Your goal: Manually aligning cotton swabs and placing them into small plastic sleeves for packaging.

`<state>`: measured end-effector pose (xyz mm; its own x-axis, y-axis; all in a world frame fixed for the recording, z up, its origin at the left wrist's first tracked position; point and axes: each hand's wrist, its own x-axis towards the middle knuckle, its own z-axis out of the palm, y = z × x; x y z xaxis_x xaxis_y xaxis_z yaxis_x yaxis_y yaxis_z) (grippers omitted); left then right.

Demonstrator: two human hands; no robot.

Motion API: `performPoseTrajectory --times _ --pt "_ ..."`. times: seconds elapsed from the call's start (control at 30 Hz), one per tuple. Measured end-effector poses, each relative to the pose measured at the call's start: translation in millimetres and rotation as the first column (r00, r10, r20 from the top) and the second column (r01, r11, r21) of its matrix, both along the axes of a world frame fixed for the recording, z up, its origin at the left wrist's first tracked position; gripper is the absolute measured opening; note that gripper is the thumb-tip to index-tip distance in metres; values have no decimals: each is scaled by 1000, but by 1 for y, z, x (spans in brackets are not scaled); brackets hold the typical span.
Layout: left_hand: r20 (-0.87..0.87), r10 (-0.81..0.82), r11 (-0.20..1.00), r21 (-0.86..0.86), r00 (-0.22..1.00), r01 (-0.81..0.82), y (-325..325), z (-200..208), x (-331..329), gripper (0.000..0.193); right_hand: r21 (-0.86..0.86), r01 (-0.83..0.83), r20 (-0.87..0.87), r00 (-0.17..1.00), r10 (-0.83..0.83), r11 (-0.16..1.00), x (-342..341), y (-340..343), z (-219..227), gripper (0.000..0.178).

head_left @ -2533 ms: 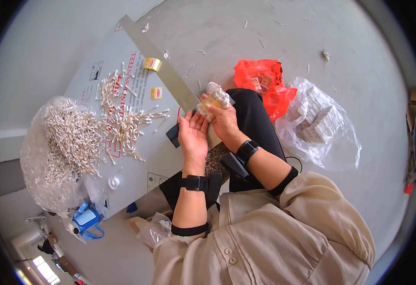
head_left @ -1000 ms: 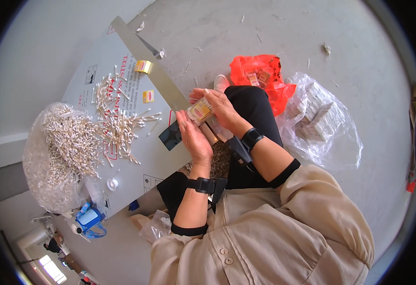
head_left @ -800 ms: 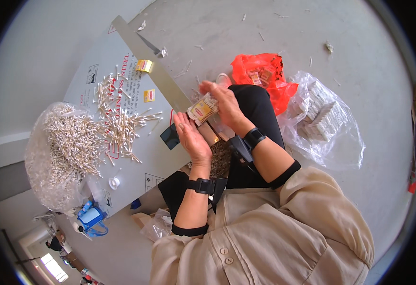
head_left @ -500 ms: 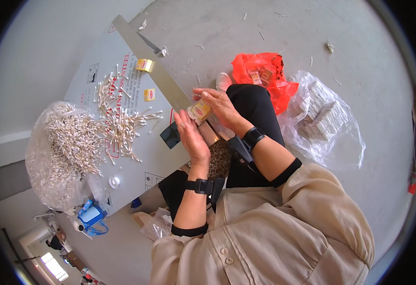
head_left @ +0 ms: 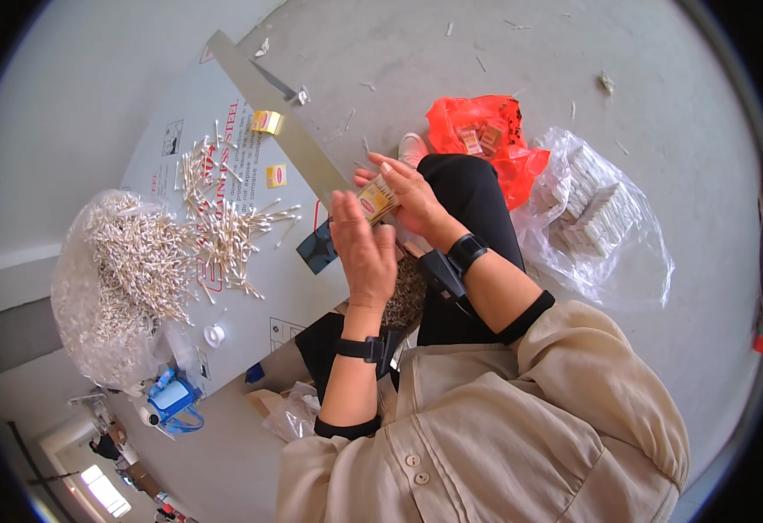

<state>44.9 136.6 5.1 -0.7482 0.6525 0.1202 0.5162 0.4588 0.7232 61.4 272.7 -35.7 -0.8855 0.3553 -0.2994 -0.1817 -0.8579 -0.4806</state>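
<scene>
1. The left hand (head_left: 362, 248) is raised near the picture's centre, back toward the camera, fingers straight and close together, pointing toward 12 o'clock.
2. The right hand (head_left: 409, 199) sits at 1 o'clock from the left hand, just beside it, fingers curled.
3. A small yellow packet (head_left: 376, 200) is held between the two hands: it lies at 1 o'clock from the left palm, touching the left fingertips, and at 9 o'clock from the right hand, whose fingers close on its far edge.
4. Whether the left hand grips the packet or only presses flat against it, I cannot tell.
5. Both wrists wear black bands (head_left: 466, 254).
6. A grey board (head_left: 251, 148) lies on the floor at 10 o'clock from the hands, with loose swabs (head_left: 224, 235) scattered across it.
7. Two more small yellow packets (head_left: 265, 121) lie on the board at 11 o'clock, well apart from the hands.
8. A clear bag of swabs (head_left: 124, 279) sits at 9 o'clock, at the board's left edge.
9. A red bag (head_left: 486, 144) lies at 2 o'clock, beside the person's black-clad knee (head_left: 464, 187).
10. A clear bag of boxes (head_left: 595, 213) lies at 3 o'clock, just right of the red bag.
11. A blue tool (head_left: 172, 399) rests at 8 o'clock, below the swab bag.
</scene>
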Motion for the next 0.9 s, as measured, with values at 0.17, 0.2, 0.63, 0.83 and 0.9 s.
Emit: performPoseTrajectory --times 0.17,0.2,0.63,0.83,0.9 --pt "-316 -249 908 -406 915 107 9 -6 6 77 -293 -43 -54 998 28 955 -2 -1 -1 63" --pt "-315 -249 908 -405 916 107 8 -7 6 77 -379 -44 -57 998 24 924 0 0 0 67" --pt "-264 -227 917 -383 937 114 10 -9 2 81 -430 -69 -141 990 9 900 5 1 -5 78" --pt "-134 -187 971 -178 973 162 8 -12 -11 76 -353 -4 -33 999 -9 935 4 -1 12 74" --pt "19 -100 986 138 995 96 5 -17 -9 77 -380 100 45 995 -89 919 4 0 11 69"
